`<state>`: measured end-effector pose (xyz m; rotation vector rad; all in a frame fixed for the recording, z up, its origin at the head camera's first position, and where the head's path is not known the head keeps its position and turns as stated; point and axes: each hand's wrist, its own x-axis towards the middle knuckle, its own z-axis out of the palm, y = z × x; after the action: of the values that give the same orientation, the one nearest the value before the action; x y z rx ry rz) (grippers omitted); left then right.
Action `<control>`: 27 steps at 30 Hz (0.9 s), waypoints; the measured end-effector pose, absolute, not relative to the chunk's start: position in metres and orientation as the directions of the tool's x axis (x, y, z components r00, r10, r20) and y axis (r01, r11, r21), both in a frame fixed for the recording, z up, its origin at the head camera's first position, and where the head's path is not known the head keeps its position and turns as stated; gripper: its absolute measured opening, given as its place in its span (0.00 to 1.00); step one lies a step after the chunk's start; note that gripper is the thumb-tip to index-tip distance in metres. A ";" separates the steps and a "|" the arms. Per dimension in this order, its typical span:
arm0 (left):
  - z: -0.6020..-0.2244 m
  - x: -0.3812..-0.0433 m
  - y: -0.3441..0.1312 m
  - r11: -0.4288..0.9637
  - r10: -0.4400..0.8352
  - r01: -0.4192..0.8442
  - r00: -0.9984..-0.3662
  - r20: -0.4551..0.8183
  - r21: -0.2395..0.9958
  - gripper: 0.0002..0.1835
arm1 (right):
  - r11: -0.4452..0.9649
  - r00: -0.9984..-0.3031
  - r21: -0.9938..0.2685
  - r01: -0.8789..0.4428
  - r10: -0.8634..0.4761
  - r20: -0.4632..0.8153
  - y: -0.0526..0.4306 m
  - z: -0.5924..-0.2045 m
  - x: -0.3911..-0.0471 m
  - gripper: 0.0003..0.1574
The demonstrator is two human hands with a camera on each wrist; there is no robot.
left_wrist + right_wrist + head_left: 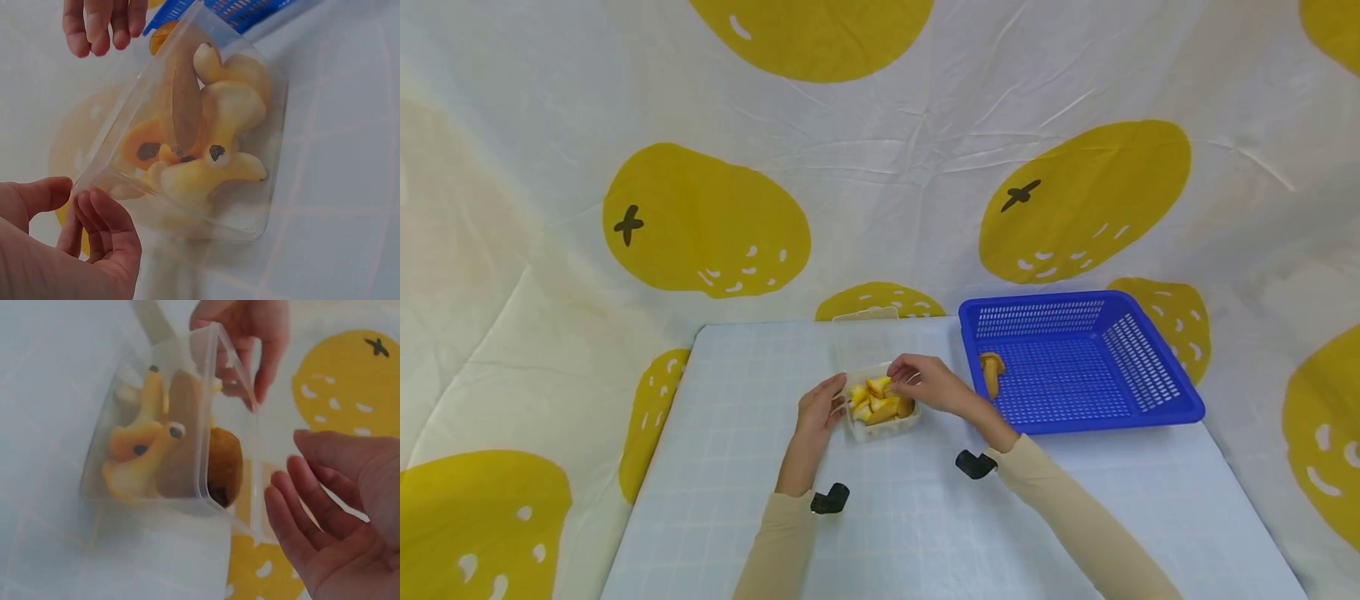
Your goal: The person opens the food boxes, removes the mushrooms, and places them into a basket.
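Near the table's far edge, left of the blue basket, stands a clear box of yellow mushrooms. The left hand pinches its rim. Only the right wrist view shows clearly the right hand's fingers: apart, softly bent, holding nothing.

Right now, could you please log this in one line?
left hand: pinches clear plastic container rim | right hand: empty, near container opening | container: several mushrooms | blue perforated basket: one mushroom
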<state>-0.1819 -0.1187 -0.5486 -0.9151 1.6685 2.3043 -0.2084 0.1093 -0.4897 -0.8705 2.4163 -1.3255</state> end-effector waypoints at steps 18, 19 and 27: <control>-0.553 -0.183 -0.117 -0.305 -0.238 -0.392 -0.851 -0.469 0.868 0.19 | 0.611 -0.671 -0.556 -0.564 -0.731 -0.123 0.080 -0.500 -0.203 0.15; -0.553 -0.183 -0.117 -0.303 -0.238 -0.393 -0.851 -0.468 0.868 0.19 | 0.614 -0.680 -0.564 -0.553 -0.723 -0.120 0.080 -0.500 -0.203 0.16; -0.554 -0.182 -0.120 -0.290 -0.243 -0.398 -0.849 -0.469 0.870 0.19 | 0.563 -0.756 -0.656 -0.502 -0.655 0.017 0.087 -0.499 -0.206 0.15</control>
<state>-0.1820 -0.1201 -0.5541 -0.8212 1.8059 2.3025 -0.2057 0.0871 -0.4987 -0.9670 2.5685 -0.9699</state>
